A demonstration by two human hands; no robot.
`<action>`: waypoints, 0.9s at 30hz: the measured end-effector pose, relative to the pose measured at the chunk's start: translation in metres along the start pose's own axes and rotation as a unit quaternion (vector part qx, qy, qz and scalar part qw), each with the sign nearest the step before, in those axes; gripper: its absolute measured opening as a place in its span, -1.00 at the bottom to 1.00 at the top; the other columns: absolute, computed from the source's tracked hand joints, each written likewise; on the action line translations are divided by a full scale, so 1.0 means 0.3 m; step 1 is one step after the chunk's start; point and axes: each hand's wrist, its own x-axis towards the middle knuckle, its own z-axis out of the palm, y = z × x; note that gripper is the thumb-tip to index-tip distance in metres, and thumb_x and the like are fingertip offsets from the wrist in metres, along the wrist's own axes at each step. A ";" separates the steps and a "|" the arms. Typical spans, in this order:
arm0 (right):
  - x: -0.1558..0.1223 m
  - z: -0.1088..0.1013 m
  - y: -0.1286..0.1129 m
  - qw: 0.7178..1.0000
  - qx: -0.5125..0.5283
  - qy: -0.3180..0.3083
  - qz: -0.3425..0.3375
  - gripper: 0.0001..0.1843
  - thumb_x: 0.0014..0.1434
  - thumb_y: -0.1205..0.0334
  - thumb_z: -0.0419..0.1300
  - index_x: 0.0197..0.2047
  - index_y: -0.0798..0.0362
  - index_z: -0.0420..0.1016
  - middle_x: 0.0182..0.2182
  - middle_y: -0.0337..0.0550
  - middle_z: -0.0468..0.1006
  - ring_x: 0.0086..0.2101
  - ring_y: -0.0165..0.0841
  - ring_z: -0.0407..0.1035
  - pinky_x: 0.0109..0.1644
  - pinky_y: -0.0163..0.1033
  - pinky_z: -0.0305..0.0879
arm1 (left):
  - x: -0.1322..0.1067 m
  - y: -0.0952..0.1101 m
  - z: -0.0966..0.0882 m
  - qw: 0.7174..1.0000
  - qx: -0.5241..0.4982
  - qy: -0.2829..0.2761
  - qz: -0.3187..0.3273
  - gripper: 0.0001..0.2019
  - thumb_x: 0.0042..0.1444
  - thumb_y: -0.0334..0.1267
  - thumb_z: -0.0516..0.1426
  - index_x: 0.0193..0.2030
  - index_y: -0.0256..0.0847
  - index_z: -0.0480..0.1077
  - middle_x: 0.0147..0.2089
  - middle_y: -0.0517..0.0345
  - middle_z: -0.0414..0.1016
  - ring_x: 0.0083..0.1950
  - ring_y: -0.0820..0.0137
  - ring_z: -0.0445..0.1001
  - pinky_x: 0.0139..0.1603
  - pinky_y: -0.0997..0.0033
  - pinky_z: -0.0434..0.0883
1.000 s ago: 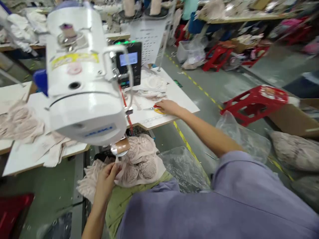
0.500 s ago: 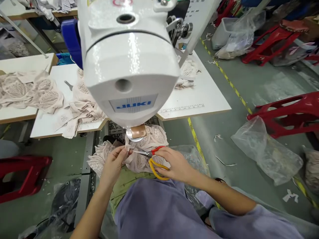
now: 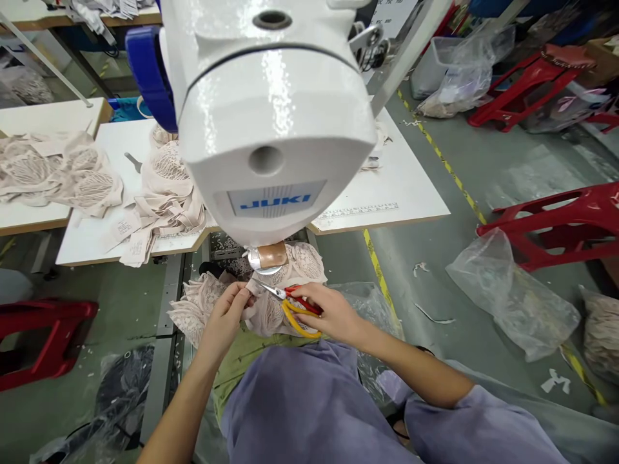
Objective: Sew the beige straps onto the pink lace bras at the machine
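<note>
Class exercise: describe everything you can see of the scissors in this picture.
The scissors are small, with one red and one yellow loop handle that look like plastic, and short silvery metal blades. The right hand grips the handles; the blades point left toward the beige lace fabric pinched by the left hand, just under the sewing machine head.

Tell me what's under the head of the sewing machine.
Under the sewing machine head lies beige lace fabric. The left hand pinches its edge; the right hand holds scissors with blades pointing at it. The machine head covers the needle and the table beneath it.
</note>
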 end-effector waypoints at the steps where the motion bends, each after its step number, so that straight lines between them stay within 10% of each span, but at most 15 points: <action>1: -0.013 0.000 0.003 1.000 0.015 0.018 0.003 -0.62 0.17 0.23 0.28 0.07 -0.01 0.40 -0.07 -0.04 0.56 -0.20 -0.24 0.48 -0.15 -0.17 0.39 | -0.001 0.004 -0.004 1.000 0.010 -0.001 0.006 -0.70 0.28 0.00 0.08 -0.28 -0.20 0.39 -0.36 0.21 0.33 -0.37 0.46 0.28 -0.37 0.53 0.25; 11: 0.000 0.058 -0.010 0.999 0.038 0.025 -0.005 -0.44 -0.02 0.19 0.34 0.08 -0.02 0.38 -0.02 -0.03 0.53 -0.09 -0.14 0.45 -0.05 -0.06 0.37 | -0.004 0.054 -0.027 0.998 0.054 -0.024 -0.024 -0.62 0.24 0.09 0.14 -0.20 -0.24 0.47 -0.34 0.16 0.44 -0.41 0.51 0.27 -0.42 0.58 0.22; 27: 0.013 0.009 -0.023 0.998 0.047 -0.014 0.039 -0.67 0.25 0.17 0.29 0.08 -0.02 0.48 -0.07 -0.10 0.59 -0.22 -0.29 0.49 -0.13 -0.21 0.36 | 0.013 0.038 -0.037 0.997 0.074 0.008 -0.010 -0.66 0.22 0.06 0.16 -0.29 -0.22 0.47 -0.39 0.20 0.46 -0.42 0.49 0.34 -0.44 0.57 0.25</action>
